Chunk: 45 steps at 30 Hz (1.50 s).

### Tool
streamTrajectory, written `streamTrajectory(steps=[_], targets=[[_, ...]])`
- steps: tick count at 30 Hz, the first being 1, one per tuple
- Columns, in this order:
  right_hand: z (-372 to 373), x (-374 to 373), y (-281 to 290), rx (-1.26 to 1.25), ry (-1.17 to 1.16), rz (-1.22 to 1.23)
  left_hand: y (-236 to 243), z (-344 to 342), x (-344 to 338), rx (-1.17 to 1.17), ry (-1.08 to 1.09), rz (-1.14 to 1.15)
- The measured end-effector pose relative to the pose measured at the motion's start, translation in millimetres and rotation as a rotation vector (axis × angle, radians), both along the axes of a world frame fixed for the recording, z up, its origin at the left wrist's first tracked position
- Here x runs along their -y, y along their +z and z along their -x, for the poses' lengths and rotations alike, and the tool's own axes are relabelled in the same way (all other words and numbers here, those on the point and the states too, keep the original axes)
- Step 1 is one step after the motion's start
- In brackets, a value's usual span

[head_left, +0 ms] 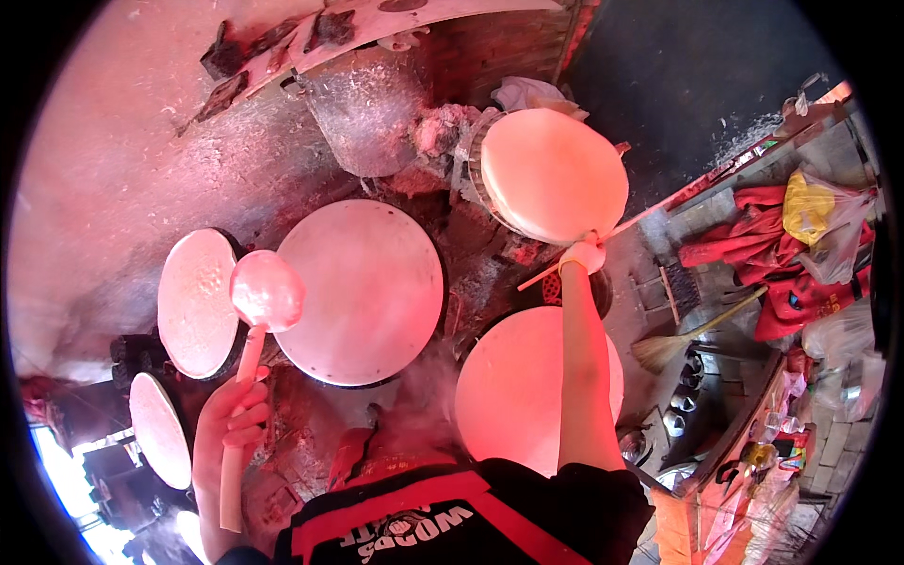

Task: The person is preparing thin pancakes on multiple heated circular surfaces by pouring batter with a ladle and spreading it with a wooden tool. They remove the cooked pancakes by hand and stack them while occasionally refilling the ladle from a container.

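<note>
My left hand [240, 411] is wrapped round the wooden handle of a ladle [267, 290], its round, shiny bowl raised over the gap between two griddles. Below are a large round griddle [358, 292] with a pale, flat surface and a smaller one [196, 303] with a bubbly pale layer. My right arm reaches forward over another round pale griddle [508, 395]. At its end my right hand [584, 254] is closed on a thin stick [539, 277], beside the near edge of a pale round disc [556, 174]. What lies inside that fist is partly hidden.
Another pale griddle [160, 430] stands at the lower left. A soot-marked metal bucket [363, 108] sits at the back. On the right are a broom [664, 350], red cloth and plastic bags [829, 226], and a cluttered wooden table [744, 452]. Haze drifts near my body.
</note>
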State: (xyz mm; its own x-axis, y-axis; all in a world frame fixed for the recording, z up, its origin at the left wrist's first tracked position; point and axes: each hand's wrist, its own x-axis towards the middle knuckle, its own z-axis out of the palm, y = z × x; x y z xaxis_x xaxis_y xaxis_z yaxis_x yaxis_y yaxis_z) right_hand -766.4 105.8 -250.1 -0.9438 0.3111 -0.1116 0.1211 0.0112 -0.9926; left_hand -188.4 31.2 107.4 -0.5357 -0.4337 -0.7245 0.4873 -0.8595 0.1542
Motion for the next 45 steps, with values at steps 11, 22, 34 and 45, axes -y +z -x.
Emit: streamTrajectory(steps=[11, 22, 34, 45], targets=[[-267.7, -43.7, 141.2, 0.507, 0.948, 0.450, -136.3, 54.8, 40.1, 0.484, -0.868, 0.789], [-523.9, -95.5, 87.3, -0.107, 0.782, -1.124, -224.5, 49.2, 117.7, 1.025, -0.578, 1.921], [-558.1, -39.8, 99.5, 0.212, 0.738, 0.287, -157.5, -103.1, 140.8, 0.275, -0.506, 1.266], [-576.8, 35.0, 111.1, 0.436, 0.917, 0.324, -217.8, -256.3, 49.3, 0.502, -0.470, 1.096]])
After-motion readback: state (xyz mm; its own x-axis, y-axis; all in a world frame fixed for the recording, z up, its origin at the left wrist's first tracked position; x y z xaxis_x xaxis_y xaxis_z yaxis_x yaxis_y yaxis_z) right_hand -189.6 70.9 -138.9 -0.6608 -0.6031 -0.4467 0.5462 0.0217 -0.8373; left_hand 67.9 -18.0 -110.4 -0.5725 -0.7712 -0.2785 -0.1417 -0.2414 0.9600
